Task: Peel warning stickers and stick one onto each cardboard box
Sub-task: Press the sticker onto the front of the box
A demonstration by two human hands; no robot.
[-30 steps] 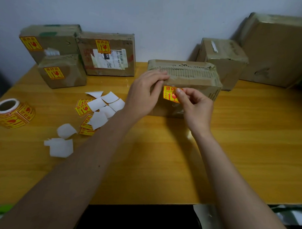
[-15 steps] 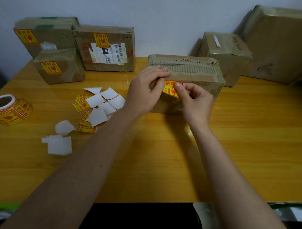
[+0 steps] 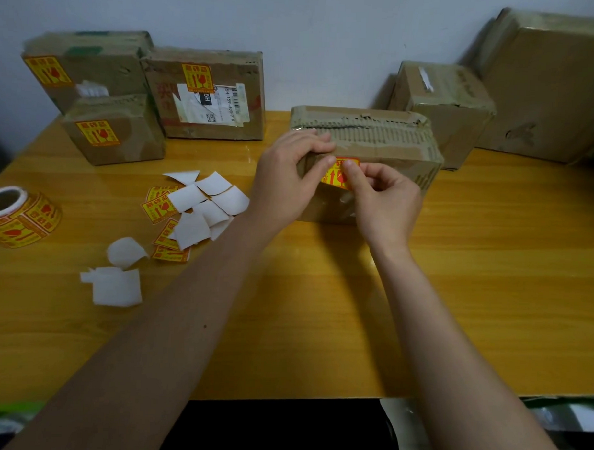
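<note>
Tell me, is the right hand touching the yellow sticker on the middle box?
Touching. The head view shows the right hand with a fingertip pressed on the yellow sticker against the front of the middle box.

Left hand [image 3: 287, 184] curled over box [image 3: 386, 140] edge, right hand [image 3: 384, 201] pressing sticker [image 3: 336, 175] onto its front. Roll [image 3: 18, 216], loose stickers [image 3: 158, 208], backing scraps [image 3: 116, 286] left on table [image 3: 489, 265].
</note>
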